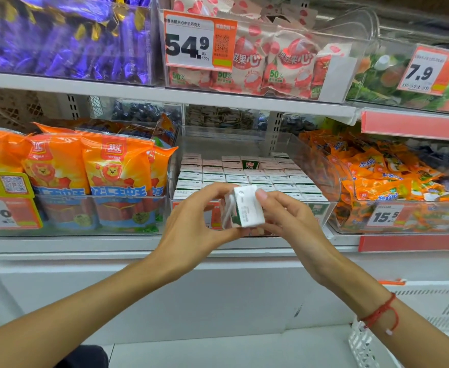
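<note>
Both hands grasp one small boxy carton (247,207) of smooth white card with a green base: the left hand (191,227) cups it from the side, the right hand (289,219) pinches its far edge. It hangs before a clear plastic bin (321,158) of matching cartons on the shelf (138,244).
</note>
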Demonstrator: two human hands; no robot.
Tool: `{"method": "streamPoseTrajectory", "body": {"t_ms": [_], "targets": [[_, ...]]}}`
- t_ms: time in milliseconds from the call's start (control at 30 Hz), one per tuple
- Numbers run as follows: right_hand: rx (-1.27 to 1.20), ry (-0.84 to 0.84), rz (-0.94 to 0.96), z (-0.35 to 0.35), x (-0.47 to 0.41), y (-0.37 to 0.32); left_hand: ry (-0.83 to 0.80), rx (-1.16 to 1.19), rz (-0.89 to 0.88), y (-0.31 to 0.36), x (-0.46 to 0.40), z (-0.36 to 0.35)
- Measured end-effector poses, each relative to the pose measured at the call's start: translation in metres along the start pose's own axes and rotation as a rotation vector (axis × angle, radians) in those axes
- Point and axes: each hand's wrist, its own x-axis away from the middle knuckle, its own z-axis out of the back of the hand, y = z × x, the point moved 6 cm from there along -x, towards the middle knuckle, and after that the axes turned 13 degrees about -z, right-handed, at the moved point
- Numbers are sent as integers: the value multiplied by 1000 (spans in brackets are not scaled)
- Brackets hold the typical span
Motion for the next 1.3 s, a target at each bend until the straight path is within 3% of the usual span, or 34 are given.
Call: {"method": "streamPoseTrajectory", "body": {"t_ms": [167,367,567,733,933,1067,1167,1300], "targets": [[-6,35,6,3,1,0,36,-84,-71,3,2,-3],[-15,-5,-55,2,0,8,-35,-34,-51,-1,0,-9],[189,-87,146,-12,7,-2,99,381,288,-21,-3,-4],[401,-11,257,-12,6,1,189,574,469,-36,1,-4],[284,94,264,-8,9,-5,-5,735,680,-39,9,-15],[89,148,131,2,4,-4,-209,759,820,-38,16,-19],[74,122,-11,4,1,2,-255,721,877,-40,19,-21],[71,117,-66,4,-2,6,-269,711,884,-42,19,-21]]}}
